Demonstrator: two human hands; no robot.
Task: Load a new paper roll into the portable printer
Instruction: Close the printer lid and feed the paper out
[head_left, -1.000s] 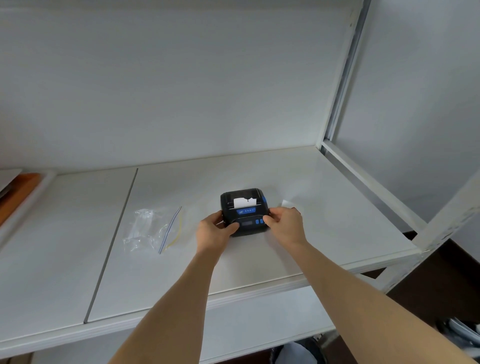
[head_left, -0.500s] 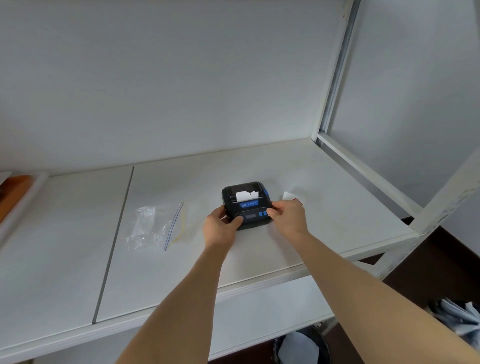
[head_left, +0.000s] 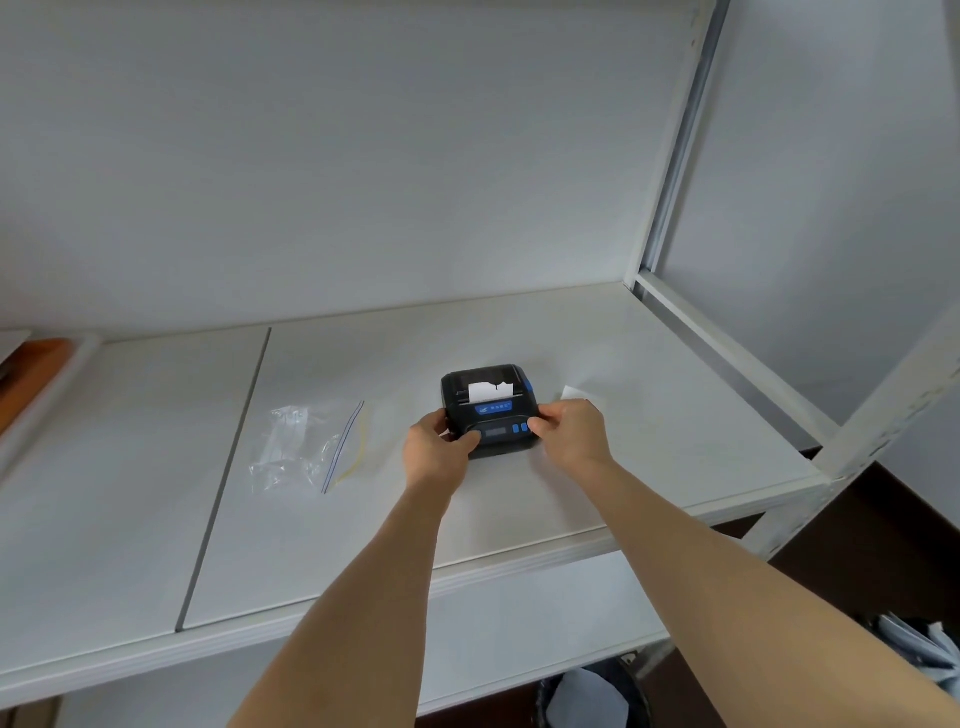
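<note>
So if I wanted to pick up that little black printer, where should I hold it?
Probably by its two short sides, one hand coming in from the left and one from the right. The printer is a squat box lying flat on the shelf, with paper sticking out on top and buttons on the front. The left hand and right hand already hold its near corners that way.

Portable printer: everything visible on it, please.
The portable printer is a small black box, plastic by its look, with blue accents: a blue label strip across the lid, blue buttons at front right beside a small dark display, and a blue tab on its right side. A short strip of white paper with a ragged edge sticks out of the slot; the lid looks closed. It sits flat on the white shelf. The left hand and right hand grip its front corners.
</note>
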